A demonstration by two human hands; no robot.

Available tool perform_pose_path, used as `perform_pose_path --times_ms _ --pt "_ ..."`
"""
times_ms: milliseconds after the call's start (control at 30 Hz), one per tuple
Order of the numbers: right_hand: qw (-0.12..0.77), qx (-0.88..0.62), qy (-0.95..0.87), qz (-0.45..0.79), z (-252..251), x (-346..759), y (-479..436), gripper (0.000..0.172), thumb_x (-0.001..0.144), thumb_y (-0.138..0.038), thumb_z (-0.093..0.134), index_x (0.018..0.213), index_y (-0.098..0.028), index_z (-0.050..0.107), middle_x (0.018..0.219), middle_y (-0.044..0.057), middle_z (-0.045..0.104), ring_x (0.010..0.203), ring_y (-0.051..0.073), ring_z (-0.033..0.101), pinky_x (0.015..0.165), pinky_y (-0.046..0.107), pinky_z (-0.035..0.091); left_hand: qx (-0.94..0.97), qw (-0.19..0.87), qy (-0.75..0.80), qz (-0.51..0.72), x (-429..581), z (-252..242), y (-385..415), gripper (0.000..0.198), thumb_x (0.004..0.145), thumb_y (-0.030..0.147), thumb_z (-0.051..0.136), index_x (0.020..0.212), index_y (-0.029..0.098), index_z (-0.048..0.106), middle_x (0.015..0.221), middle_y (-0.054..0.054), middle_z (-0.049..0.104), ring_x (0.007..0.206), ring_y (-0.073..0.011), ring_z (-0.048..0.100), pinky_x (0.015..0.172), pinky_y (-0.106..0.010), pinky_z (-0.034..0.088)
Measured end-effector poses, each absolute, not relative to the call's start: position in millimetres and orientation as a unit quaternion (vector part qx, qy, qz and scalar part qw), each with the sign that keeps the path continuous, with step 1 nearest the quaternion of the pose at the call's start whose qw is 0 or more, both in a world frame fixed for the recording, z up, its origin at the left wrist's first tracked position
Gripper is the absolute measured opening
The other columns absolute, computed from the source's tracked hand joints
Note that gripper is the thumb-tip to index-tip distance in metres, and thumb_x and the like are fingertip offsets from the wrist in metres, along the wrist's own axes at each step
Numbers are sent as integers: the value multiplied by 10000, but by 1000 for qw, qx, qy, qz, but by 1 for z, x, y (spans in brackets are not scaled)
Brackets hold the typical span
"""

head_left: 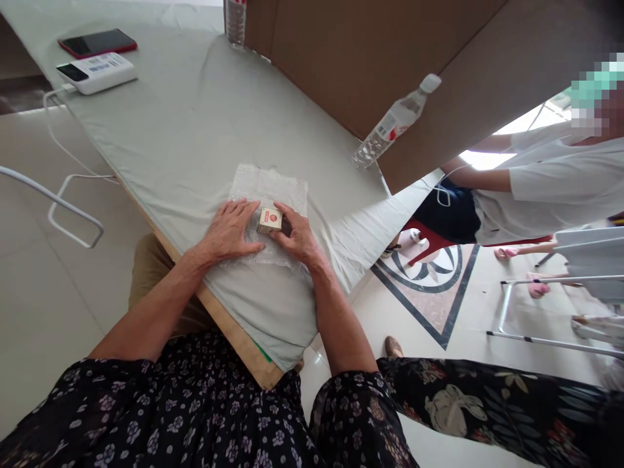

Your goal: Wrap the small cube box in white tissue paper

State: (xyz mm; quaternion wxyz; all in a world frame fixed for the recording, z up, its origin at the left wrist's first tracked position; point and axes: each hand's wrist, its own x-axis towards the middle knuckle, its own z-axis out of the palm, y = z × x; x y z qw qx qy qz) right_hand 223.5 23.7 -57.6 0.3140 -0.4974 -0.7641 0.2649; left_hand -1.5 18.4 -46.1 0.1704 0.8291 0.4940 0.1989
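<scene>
A small cream box [270,219] with red print stands on a sheet of clear bubble wrap [268,182], near the table's corner. My right hand [296,235] is at the box's right side, with thumb and forefinger closed about its near and far edges. To the left, my left hand [233,229] lies flat on the wrap. Its fingers are stretched out and its thumb points toward the box without holding it. Part of the wrap is hidden under both hands.
A large cardboard box [341,58] stands at the back, with a plastic bottle [392,123] leaning by it and another bottle [236,26] behind. A white power bank [100,71] with a cable and a phone [100,43] lie far left. A person in a white shirt [560,169] sits at right.
</scene>
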Motion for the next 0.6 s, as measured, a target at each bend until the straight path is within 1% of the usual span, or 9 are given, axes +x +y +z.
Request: perform_pose_path --times_ms 167,300,367,433,500,600 --pt "307 -504 -768 249 -60 221 25 708 822 -315 747 1495 -263 533 1450 89 671 1290 284 649 1166 475 442 830 168 493 201 -2 -46 18 911 757 480 736 1561 192 419 1588 -158 518 1530 -400 393 1287 -558 241" --pt "327 -503 -757 258 -50 224 19 756 834 -346 745 1532 -247 474 1455 109 663 1324 287 631 1173 494 436 827 178 485 221 -4 -48 20 866 785 470 710 1554 189 428 1585 -162 520 1540 -398 381 1280 -565 261" --pt "349 -510 -750 237 -39 229 7 706 865 -381 733 1513 -244 490 1476 123 644 1373 298 595 1182 513 423 820 190 481 245 -8 -46 23 821 813 465 674 1542 169 438 1584 -170 521 1545 -387 378 1271 -562 287" --pt "349 -512 -757 207 -27 234 -12 596 895 -412 718 1449 -267 552 1476 115 641 1391 304 577 1172 518 428 808 201 480 275 -13 -42 24 759 834 460 638 1514 168 471 1564 -162 544 1536 -369 399 1262 -557 313" --pt "312 -497 -788 184 -20 236 -35 518 892 -420 735 1376 -287 609 1437 101 667 1369 311 590 1152 521 437 800 204 478 301 -18 -35 21 667 851 458 615 1457 193 533 1524 -135 587 1518 -347 432 1256 -550 334" --pt "244 -484 -829 136 -21 233 -63 463 878 -365 755 1316 -254 651 1434 129 663 1320 335 609 1104 532 450 805 202 459 317 -23 -23 7 502 871 459 610 1314 225 642 1471 -111 629 1492 -330 468 1255 -536 350"
